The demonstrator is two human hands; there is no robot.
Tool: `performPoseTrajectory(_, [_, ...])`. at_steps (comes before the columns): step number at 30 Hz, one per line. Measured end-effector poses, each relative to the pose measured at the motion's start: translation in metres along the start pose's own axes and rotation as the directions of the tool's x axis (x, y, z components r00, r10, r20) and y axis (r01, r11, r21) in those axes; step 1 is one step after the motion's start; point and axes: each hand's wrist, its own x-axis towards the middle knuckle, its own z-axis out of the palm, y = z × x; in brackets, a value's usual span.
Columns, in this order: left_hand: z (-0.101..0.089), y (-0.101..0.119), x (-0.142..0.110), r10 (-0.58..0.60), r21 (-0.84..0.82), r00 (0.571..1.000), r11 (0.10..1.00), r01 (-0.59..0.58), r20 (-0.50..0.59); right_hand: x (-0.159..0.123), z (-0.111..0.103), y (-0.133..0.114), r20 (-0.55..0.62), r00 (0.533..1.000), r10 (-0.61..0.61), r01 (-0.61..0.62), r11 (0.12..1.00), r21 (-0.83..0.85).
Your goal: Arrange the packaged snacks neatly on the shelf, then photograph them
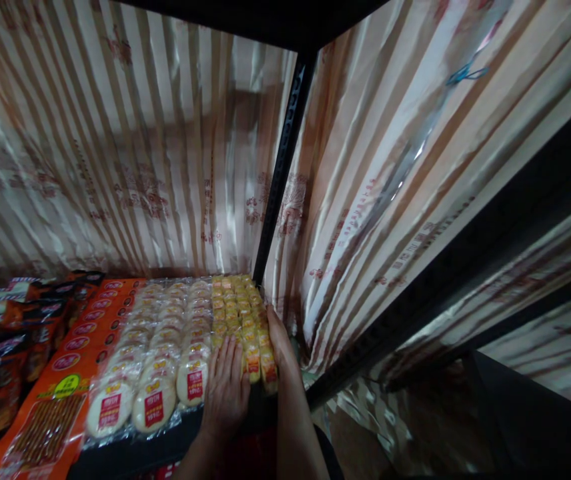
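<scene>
Small yellow snack packets (235, 303) stand in tight rows at the right end of the shelf. My left hand (226, 377) lies on the front of these rows with its fingers stretched out flat. Along the outer right side of the same packets, my right hand (276, 333) rests upright, its fingers extended and partly hidden behind the rows. Left of my left hand are rows of round white rice crackers (154, 402) in clear wrappers with red labels.
Orange bags of stick snacks (48, 427) stand left of the crackers, and darker snack bags (10, 360) fill the far left. A black metal post (285, 147) rises at the shelf corner. Printed plastic sheeting (175, 147) hangs behind, and a black beam (415, 293) slants along the right.
</scene>
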Motion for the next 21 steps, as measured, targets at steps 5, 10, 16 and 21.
performPoseTrajectory(5, [-0.001, -0.001, 0.000, 0.004, -0.001, 1.000, 1.000, -0.004, 0.008, -0.024, -0.006, -0.005, 0.037, 0.997, 0.072, -0.073, 0.997, 0.038])
performPoseTrajectory(10, [-0.002, 0.000, 0.000, -0.003, 0.012, 0.999, 1.000, 0.003, 0.038, -0.039, -0.008, -0.001, 0.023, 0.997, 0.074, -0.075, 0.996, 0.051])
performPoseTrajectory(16, [-0.004, 0.002, 0.003, -0.012, 0.023, 1.000, 1.000, 0.011, 0.022, -0.032, -0.003, 0.007, -0.010, 0.998, 0.063, -0.063, 0.998, 0.025])
performPoseTrajectory(21, [-0.006, 0.003, 0.004, -0.023, 0.020, 0.999, 1.000, 0.023, 0.034, -0.035, -0.004, 0.005, 0.000, 1.000, 0.015, -0.015, 1.000, 0.002])
